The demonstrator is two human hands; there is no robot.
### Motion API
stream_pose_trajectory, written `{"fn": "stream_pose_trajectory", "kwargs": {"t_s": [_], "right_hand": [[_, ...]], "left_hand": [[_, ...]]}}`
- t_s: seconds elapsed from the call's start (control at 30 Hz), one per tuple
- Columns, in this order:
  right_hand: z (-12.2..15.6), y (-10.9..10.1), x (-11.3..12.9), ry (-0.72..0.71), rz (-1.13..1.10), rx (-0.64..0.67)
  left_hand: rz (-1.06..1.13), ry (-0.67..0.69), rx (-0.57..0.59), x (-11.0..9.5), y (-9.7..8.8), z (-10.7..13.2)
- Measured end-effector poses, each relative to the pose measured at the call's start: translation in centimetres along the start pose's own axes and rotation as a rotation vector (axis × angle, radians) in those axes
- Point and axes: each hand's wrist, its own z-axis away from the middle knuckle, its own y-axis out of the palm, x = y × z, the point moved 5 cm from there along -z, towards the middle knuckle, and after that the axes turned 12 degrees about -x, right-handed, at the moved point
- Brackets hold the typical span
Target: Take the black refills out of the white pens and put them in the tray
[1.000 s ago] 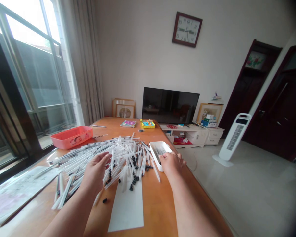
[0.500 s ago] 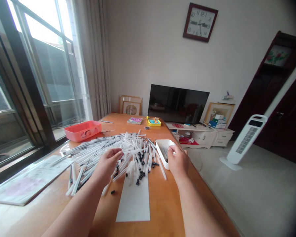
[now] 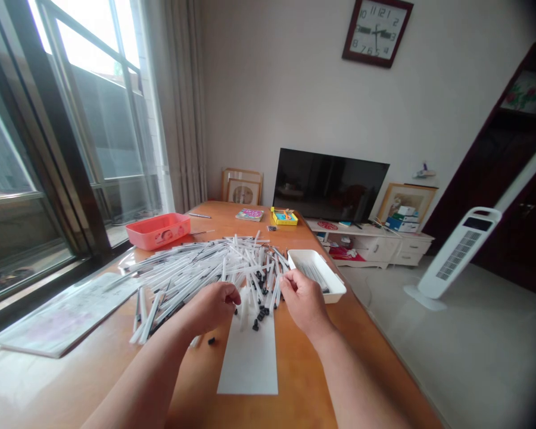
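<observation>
My left hand [image 3: 217,305] is closed in a pinch at the near edge of a pile of translucent white plastic tubes [image 3: 192,271]. One upright tube [image 3: 224,269] shows just behind its knuckles; whether the fingers hold it I cannot tell. My right hand [image 3: 307,301] is also pinched, left of a white tray [image 3: 337,295] holding thin, clear-grey sticks. What sits between its fingertips is too small to make out. Small black caps [image 3: 256,325] lie between the hands, some on a white paper strip [image 3: 249,369]. One loose black cap [image 3: 211,341] rests nearer me.
A red plastic basket [image 3: 158,231] stands at the back left, beyond a flat booklet [image 3: 58,322]. Farther back on the wooden table [image 3: 304,375] are a magazine [image 3: 249,214] and a yellow box [image 3: 284,217]. The table's right edge runs close past the tray.
My right hand has moved left from over the white tray, uncovering its sticks. My left hand has lowered and come slightly right, closer to the other hand. The view has shifted a little.
</observation>
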Motion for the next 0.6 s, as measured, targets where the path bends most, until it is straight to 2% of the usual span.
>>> {"fn": "stream_pose_trajectory", "kwargs": {"t_s": [0.13,0.47,0.6], "right_hand": [[0.10,0.29,-0.08,0.011,-0.023,0.014],[0.09,0.17,0.03,0.053,-0.050,0.017],[0.01,0.07,0.04,0.059,-0.082,0.009]], "left_hand": [[-0.149,0.101,0.035,-0.20,0.28,0.02],[-0.222,0.119,0.053,0.02,0.48,0.09],[-0.217,0.098,-0.015,-0.08,0.04,-0.22]]}}
